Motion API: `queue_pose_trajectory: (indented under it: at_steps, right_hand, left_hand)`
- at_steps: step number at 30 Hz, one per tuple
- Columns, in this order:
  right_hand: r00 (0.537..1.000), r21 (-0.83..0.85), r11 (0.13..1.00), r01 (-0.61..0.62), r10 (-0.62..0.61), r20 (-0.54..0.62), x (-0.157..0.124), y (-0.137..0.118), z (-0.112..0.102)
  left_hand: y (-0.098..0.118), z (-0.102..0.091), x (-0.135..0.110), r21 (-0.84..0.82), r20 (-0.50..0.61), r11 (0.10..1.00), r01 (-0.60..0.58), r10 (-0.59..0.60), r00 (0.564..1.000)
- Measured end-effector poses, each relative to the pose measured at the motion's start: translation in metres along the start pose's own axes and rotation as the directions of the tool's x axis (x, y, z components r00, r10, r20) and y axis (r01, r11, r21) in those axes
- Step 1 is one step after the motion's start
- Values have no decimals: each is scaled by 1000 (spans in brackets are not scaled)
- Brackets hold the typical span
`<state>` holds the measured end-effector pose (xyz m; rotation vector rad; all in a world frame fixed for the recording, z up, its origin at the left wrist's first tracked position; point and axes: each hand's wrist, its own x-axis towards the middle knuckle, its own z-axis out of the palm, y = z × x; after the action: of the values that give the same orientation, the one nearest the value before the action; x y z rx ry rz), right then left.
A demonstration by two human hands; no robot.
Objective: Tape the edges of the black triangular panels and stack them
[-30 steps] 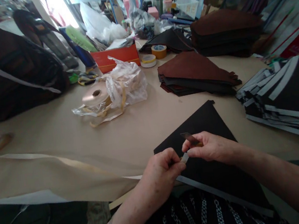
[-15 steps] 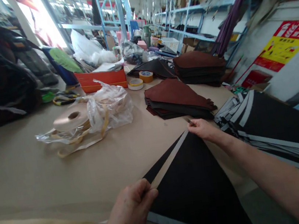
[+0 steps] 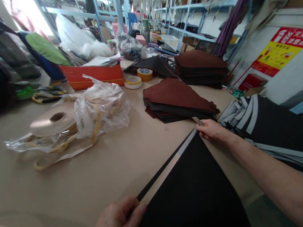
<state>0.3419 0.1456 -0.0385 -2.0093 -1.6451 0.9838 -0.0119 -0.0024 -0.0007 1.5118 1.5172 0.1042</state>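
A black sheet piece (image 3: 189, 183) with a pale strip of tape (image 3: 172, 161) along its left edge lies at the front of the table. My left hand (image 3: 118, 219) is closed, thumb and finger pinching the lower end of the strip at the sheet's edge. At the sheet's far corner my right hand (image 3: 211, 129) is closed on the strip's upper end. A short flat piece pokes out past its fingertips; I cannot tell what it is. Between my hands the strip runs straight, with a narrow dark band showing on its left side.
A tape roll (image 3: 53, 118) in clear plastic (image 3: 105, 108) lies left. Brown and black cut pieces (image 3: 177, 95) are stacked beyond my right hand, with another stack (image 3: 201, 65) behind. Taped black pieces (image 3: 289, 128) lie right. Two small tape rolls (image 3: 145, 74) sit near an orange box (image 3: 92, 75).
My left hand has moved down and left along the sheet's edge, and the strip between my hands is longer. My right hand has shifted slightly right. The view has turned a little.
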Motion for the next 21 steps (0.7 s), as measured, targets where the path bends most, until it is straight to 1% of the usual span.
queue_pose_trajectory:
  at_steps: [5,9,13,16,18,21]
  right_hand:
    - [1000,-60,998,-7,8,8,2,-2,0]
    - [999,-190,982,12,-21,-43,4,-5,0]
    - [991,-362,931,48,-89,-99,4,-10,-2]
    - [982,-464,884,53,-131,-136,1,-13,-1]
    - [977,-517,854,61,-157,-143,-4,-15,0]
    - [975,-583,809,69,-178,-131,-11,-16,3]
  left_hand:
    - [-8,1,4,11,31,1000,-8,8,999]
    - [-9,1,5,-17,20,1000,-14,14,1000]
    - [-8,1,6,-36,4,999,-5,5,1000]
    - [-6,-1,4,-11,2,1000,-3,3,1000]
    - [-5,-4,1,21,-3,1000,10,-10,1000]
    - [-9,-10,-8,58,-58,998,20,-17,998]
